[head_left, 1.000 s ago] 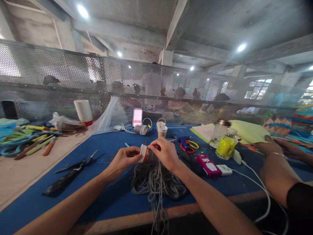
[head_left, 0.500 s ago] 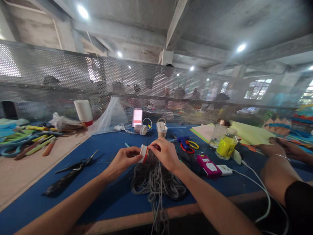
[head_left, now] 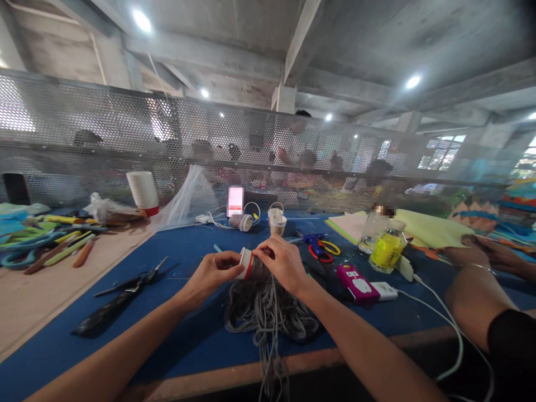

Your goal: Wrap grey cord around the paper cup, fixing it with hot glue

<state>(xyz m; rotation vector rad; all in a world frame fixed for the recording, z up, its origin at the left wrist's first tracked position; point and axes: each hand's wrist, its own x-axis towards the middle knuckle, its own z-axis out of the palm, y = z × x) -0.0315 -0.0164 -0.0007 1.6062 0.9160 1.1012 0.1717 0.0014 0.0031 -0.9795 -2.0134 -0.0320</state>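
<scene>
A white paper cup [head_left: 245, 263] with a red band lies on its side, grey cord wound round part of it. My left hand [head_left: 218, 269] is closed on the cup's white rim end, thumb in front. My right hand [head_left: 281, 260] pinches at the cord on the wrapped part, beside the red band. Under both hands lies a loose heap of grey cord [head_left: 272, 315], its strands hanging over the table's front edge. Behind stand a small wrapped cup with a handle [head_left: 277, 221] and another wrapped cup [head_left: 242, 222] on its side.
Black scissors [head_left: 125, 293] lie left on the blue table mat [head_left: 176, 346]. Stacked cups [head_left: 143, 191] and tools are farther left. To the right are a glue gun [head_left: 315, 244], a purple box [head_left: 357, 283], a yellow-labelled bottle [head_left: 387, 249], a white cable and another person's arm [head_left: 473, 296].
Both of my hands and the cup stay nearly where they were. Beyond the perforated screen, a standing person has shifted slightly to the right.
</scene>
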